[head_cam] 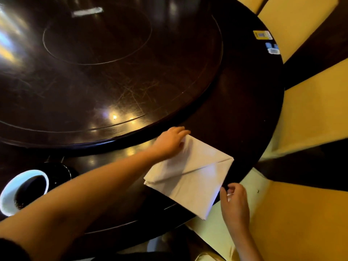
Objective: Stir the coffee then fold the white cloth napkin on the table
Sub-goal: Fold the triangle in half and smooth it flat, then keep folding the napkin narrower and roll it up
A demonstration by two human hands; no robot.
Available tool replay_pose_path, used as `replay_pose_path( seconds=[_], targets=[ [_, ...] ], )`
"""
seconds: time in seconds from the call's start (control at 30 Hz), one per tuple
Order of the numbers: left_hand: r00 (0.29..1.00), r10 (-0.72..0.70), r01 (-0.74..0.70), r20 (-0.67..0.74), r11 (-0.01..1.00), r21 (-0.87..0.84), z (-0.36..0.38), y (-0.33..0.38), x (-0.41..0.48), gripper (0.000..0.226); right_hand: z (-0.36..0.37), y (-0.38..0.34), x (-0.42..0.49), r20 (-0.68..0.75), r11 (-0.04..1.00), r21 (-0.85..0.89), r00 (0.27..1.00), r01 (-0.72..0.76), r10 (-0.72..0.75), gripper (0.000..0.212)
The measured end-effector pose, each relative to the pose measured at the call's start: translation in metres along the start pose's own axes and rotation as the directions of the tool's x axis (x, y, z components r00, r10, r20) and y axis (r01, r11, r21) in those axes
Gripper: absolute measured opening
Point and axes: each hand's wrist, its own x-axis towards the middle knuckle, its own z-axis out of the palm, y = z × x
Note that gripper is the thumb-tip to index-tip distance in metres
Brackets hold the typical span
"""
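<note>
Head view: I note the napkin [190, 181], folded with a diagonal flap, lower centre-right at the table [244, 110] edge. Left hand [169, 143] rests with fingers straight on its upper corner. Right hand [234, 202] is loosely curled just beside its right edge; I cannot tell whether it grips. Cup [24, 193], filled dark, lower left.

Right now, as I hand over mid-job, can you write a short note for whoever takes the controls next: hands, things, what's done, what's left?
Left hand: fingers laid on the far corner of the white napkin, holding it down.
Right hand: loosely curled, holding nothing, just off the napkin's near right edge.
Napkin: at the near edge of the table, already folded into a flat packet with a diagonal flap on top.
Coffee cup: far left on a dark saucer, with dark coffee in it. No spoon in view, so stirring cannot be confirmed.
Left: any further folds, then let go.
</note>
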Motion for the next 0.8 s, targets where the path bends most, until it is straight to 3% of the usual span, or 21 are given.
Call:
replay_pose_path(
  seconds=[0.13, 0.2, 0.33, 0.43, 0.6, 0.8],
  targets=[
    [0.988, -0.031, 0.003, 0.152, 0.984, 0.178, 0.009, -0.006, 0.037, 0.046, 0.006, 0.004, -0.012, 0.205, 0.943, 0.231, 0.959, -0.241, 0.196, 0.024],
    [0.988, -0.025, -0.013, 0.152, 0.970, 0.241, 0.007, -0.006, 0.041, 0.040, 0.005, 0.003, -0.014, 0.281, 0.894, 0.305, 0.928, -0.329, 0.245, 0.026],
    [0.976, -0.042, 0.011, 0.215, 0.990, 0.143, -0.005, -0.007, 0.042, 0.032, 0.004, 0.002, -0.019, 0.476, 0.828, 0.312, 0.831, -0.467, 0.289, 0.024],
    [0.955, -0.050, 0.024, 0.292, 0.996, 0.091, -0.016, -0.014, 0.036, 0.031, -0.001, 0.006, -0.010, 0.478, 0.892, 0.215, 0.839, -0.398, 0.260, 0.011],
    [0.935, -0.181, 0.221, 0.304, 0.970, -0.101, -0.025, -0.028, -0.004, 0.027, -0.026, 0.012, 0.035, 0.269, 0.955, 0.175, 0.945, -0.240, 0.188, 0.007],
    [0.858, -0.367, 0.499, 0.359, 0.762, -0.413, -0.002, -0.040, -0.052, 0.021, -0.037, 0.008, 0.058, 0.375, 0.960, 0.153, 0.913, -0.234, 0.163, 0.012]
  ],
)
